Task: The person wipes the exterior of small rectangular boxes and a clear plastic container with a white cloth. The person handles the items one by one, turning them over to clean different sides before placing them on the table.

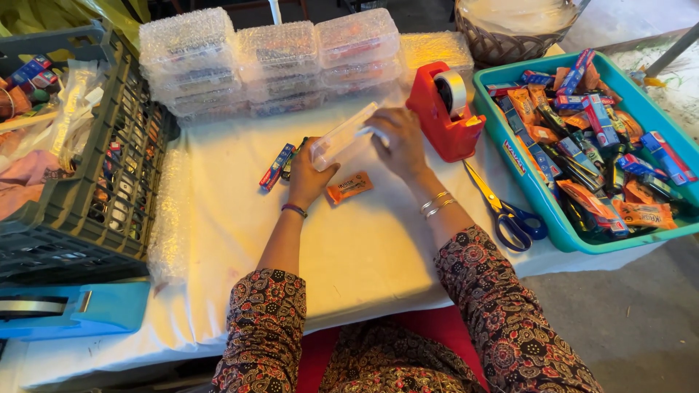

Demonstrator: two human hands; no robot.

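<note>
My left hand (pixel 309 178) and my right hand (pixel 399 142) both hold a clear plastic box (pixel 342 135), tilted above the white table (pixel 364 247). The left hand grips its near left end, the right hand its far right end. Just below the box lies a small orange packet (pixel 349 187). A blue packet (pixel 276 167) and a dark one lie left of my left hand.
A red tape dispenser (pixel 449 109) stands right of my hands, blue-handled scissors (pixel 504 211) beside it. A teal tray (pixel 555 218) holds several packets. Bubble-wrapped boxes (pixel 277 62) are stacked behind. A grey crate (pixel 87 204) and blue tape dispenser (pixel 73 309) sit at left.
</note>
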